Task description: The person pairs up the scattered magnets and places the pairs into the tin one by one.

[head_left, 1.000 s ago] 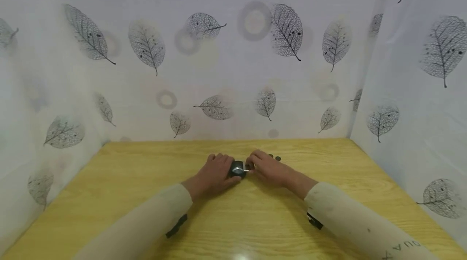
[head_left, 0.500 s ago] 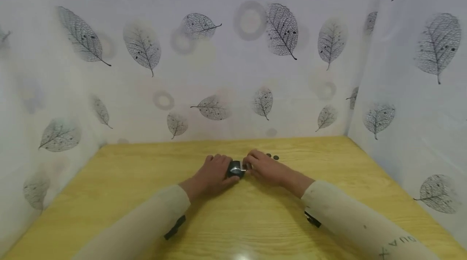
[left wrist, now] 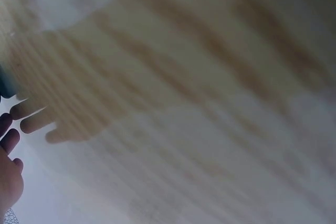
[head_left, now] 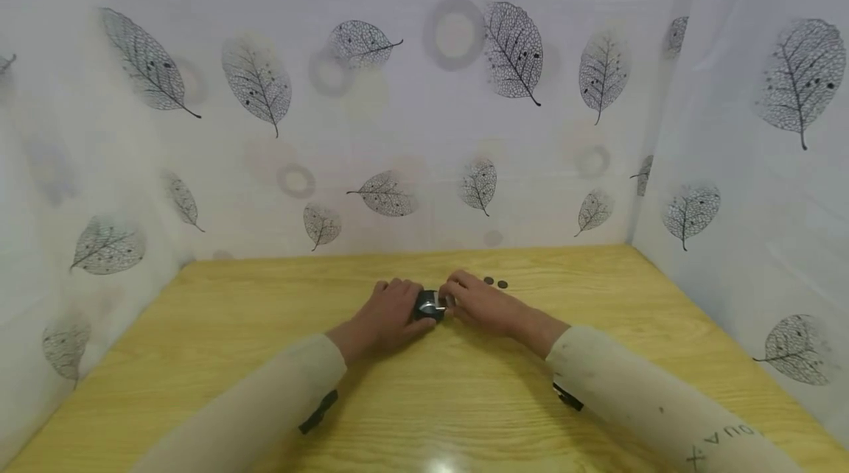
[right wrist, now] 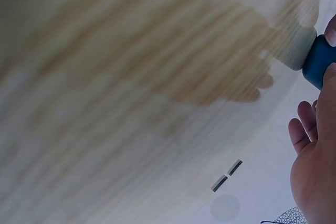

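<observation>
A small dark blue case [head_left: 427, 304] with a shiny silver oval on its face lies near the middle of the wooden table. My left hand [head_left: 390, 312] grips its left side, fingers over the far edge and thumb along the near one. On the right, the curled fingertips of my right hand [head_left: 484, 305] pinch at a thin light piece [head_left: 441, 308] sticking out of the case; those fingers hide most of it. In the right wrist view, the case's rounded blue end [right wrist: 318, 61] shows beside my fingers. The left wrist view catches only part of my left hand [left wrist: 9, 179].
Two small dark round discs [head_left: 502, 284] lie flat just beyond my right hand. The yellow wood-grain table [head_left: 424, 392] meets a white leaf-printed cloth [head_left: 424, 112] at its back, with more cloth along both sides.
The view shifts slightly. Both hands stay on the case, and a light strip on its right part shows more now. My right fingers have edged a little closer to the case.
</observation>
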Motion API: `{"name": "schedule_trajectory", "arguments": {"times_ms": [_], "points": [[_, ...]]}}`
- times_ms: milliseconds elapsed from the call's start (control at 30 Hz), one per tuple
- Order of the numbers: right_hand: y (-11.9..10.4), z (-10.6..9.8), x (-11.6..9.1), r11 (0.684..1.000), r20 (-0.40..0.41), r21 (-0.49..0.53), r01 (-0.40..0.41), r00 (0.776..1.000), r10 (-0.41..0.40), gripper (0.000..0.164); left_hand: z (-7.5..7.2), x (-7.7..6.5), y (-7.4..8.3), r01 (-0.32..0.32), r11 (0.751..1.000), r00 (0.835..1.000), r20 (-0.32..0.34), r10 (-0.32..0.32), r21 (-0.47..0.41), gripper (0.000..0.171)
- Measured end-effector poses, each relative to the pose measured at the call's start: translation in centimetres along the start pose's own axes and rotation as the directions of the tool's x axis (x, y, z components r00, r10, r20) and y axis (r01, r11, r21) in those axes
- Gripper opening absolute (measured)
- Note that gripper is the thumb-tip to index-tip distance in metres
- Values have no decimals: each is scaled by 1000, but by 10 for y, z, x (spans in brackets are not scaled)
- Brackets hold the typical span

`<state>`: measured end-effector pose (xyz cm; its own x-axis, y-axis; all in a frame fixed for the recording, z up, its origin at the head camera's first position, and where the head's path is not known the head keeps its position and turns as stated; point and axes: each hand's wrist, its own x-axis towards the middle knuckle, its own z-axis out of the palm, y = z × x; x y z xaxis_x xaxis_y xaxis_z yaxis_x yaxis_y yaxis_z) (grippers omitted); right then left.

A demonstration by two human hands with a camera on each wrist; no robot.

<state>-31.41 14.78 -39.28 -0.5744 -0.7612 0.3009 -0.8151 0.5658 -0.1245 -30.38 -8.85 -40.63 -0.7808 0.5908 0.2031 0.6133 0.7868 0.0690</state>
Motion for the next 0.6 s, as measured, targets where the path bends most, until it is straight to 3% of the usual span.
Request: {"name": "schedule_trajectory", "arguments": {"times_ms": [367,600], "points": [[-1,-1,-1,1000,8,9,-12,1000,12,25,0,-1,1,-27,1000,999,-45,28,12,59],[-1,0,-1,1000,6,-4,2,1000,-2,25,0,-1,1,-18,1000,999,-33,18,10,60]]}}
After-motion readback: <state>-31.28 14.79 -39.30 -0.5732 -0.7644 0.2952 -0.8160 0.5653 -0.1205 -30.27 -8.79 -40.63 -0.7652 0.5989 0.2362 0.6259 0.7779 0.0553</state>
